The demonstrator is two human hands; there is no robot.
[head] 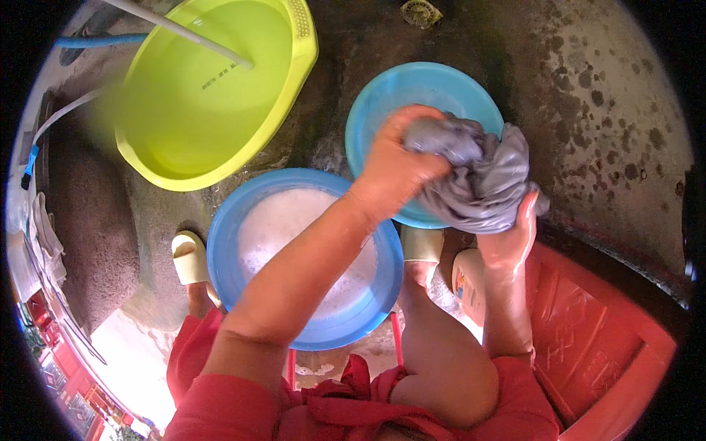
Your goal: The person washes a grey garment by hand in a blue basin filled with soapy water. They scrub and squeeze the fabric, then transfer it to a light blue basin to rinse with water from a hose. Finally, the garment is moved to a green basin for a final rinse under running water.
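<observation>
Over a light-blue plastic basin (380, 105) a bunched grey wet cloth (485, 187) is held between both hands. My left hand (400, 160) grips its upper left part and is blurred. Under the cloth's lower right side, my right hand (510, 237) supports it with the thumb along the edge; most of its fingers are hidden. The cloth overhangs the basin's right rim. A little of the basin's inner wall and bottom shows behind it. Nearer to me, a darker blue basin (226, 242) holds white suds, and my left forearm crosses above it.
A yellow-green tub (306, 71) with water stands upper left, with a pale hose (209, 44) running into it. A floor drain (421, 14) lies at the top. At right are a red panelled door (584, 320) and a white plastic bottle (468, 281). The concrete floor (612, 71) is wet in patches.
</observation>
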